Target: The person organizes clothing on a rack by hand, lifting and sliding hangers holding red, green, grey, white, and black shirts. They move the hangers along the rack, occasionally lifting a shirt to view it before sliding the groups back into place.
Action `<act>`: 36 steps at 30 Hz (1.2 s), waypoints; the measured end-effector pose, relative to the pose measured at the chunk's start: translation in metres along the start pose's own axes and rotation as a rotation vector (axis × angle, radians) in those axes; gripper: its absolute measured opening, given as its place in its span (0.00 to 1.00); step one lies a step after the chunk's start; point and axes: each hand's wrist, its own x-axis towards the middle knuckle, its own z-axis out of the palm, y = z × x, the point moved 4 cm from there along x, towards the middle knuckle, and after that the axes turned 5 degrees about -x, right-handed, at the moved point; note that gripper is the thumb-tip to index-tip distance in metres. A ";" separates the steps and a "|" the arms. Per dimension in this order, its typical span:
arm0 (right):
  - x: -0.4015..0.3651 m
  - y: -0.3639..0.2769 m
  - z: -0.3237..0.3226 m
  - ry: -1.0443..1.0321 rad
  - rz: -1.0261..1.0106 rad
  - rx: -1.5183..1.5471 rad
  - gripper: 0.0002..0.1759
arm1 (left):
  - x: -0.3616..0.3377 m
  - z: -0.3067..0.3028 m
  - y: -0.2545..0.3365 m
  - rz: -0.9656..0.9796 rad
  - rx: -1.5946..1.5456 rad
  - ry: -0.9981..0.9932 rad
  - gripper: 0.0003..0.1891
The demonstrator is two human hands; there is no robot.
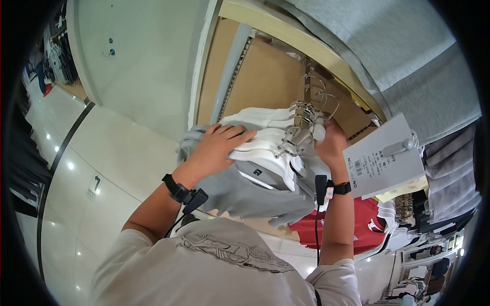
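Observation:
White hangers (263, 148) with metal hooks hang close together on a metal rail (307, 84), bearing grey shirts (224, 191). My left hand (219, 148) lies over the left shoulders of the hangers, its fingertips touching the white plastic. On the other side of the hooks, my right hand (332, 143) is at the right ends of the hangers; its fingers are partly hidden behind them. A white paper tag (383, 155) hangs in front of my right wrist.
A wooden shelf edge (306, 38) with grey cloth (377, 46) runs above the rail. Red shirts (362, 232) hang at the lower right. A pale door (138, 56) stands at the upper left, beside a tiled floor (97, 153).

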 end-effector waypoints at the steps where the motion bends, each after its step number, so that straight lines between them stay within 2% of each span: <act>1: 0.002 -0.008 -0.001 0.035 -0.067 0.078 0.38 | 0.000 0.000 0.000 -0.013 0.022 -0.004 0.41; 3: 0.002 -0.021 0.001 0.067 -0.130 0.157 0.37 | -0.001 -0.003 0.003 -0.017 0.011 -0.005 0.42; 5: 0.001 -0.029 0.015 -0.044 -0.045 0.091 0.31 | -0.002 -0.004 0.005 -0.015 -0.001 -0.007 0.43; 6: -0.002 -0.032 0.023 -0.041 -0.042 0.092 0.31 | -0.003 -0.003 0.004 -0.027 -0.002 -0.021 0.44; 8: -0.013 -0.033 0.041 -0.152 0.064 0.476 0.34 | -0.002 -0.004 0.004 -0.035 -0.002 -0.028 0.44; 11: -0.021 -0.047 0.035 -0.140 0.084 0.499 0.39 | -0.001 -0.009 0.006 -0.075 -0.020 -0.046 0.45; 13: -0.026 -0.039 0.042 -0.115 0.019 0.460 0.41 | 0.000 -0.014 0.008 -0.097 -0.038 -0.071 0.41; 14: -0.029 -0.032 0.048 -0.250 0.051 0.577 0.39 | -0.001 -0.016 0.005 -0.098 -0.034 -0.075 0.41; 15: -0.031 -0.030 0.049 -0.390 0.082 0.694 0.38 | -0.001 -0.019 0.004 -0.043 -0.072 -0.065 0.37; 16: -0.035 -0.024 0.046 -0.397 0.084 0.699 0.38 | -0.001 -0.020 0.003 0.009 -0.111 -0.055 0.33; 18: -0.053 -0.013 0.044 -0.424 0.194 0.985 0.33 | 0.001 -0.019 -0.009 -0.030 -0.194 -0.022 0.30; 19: -0.065 -0.005 0.051 -0.437 0.199 0.991 0.33 | 0.004 -0.021 -0.015 -0.063 -0.276 0.018 0.27; 21: -0.093 0.012 0.066 -0.161 0.308 0.950 0.28 | 0.011 -0.021 -0.016 -0.107 -0.242 0.003 0.24; 22: -0.105 0.004 0.066 -0.135 0.372 0.892 0.28 | 0.016 -0.019 -0.017 -0.084 -0.136 0.017 0.25; 23: -0.113 -0.003 0.069 -0.157 0.393 0.900 0.28 | 0.021 -0.018 -0.018 -0.054 -0.030 0.028 0.25; 25: -0.120 -0.016 0.070 -0.129 0.332 0.642 0.28 | 0.028 -0.015 -0.019 -0.076 -0.015 0.046 0.27; 27: -0.124 -0.019 0.072 -0.164 0.359 0.631 0.27 | 0.035 -0.010 -0.024 -0.083 -0.004 0.062 0.29; 29: -0.127 -0.022 0.072 -0.157 0.328 0.636 0.27 | 0.040 -0.007 -0.030 -0.055 0.158 0.106 0.32; 30: -0.125 -0.023 0.070 -0.167 0.334 0.631 0.29 | 0.043 -0.008 -0.033 -0.061 0.205 0.003 0.34; 31: -0.128 -0.021 0.075 -0.174 0.362 0.629 0.29 | 0.045 -0.010 -0.032 -0.052 0.191 -0.021 0.34; 33: -0.130 -0.014 0.084 -0.069 0.334 0.610 0.31 | 0.050 -0.010 -0.034 -0.076 0.148 -0.122 0.34; 36: -0.133 -0.009 0.086 -0.032 0.332 0.548 0.33 | 0.049 -0.006 -0.037 -0.031 0.100 -0.161 0.36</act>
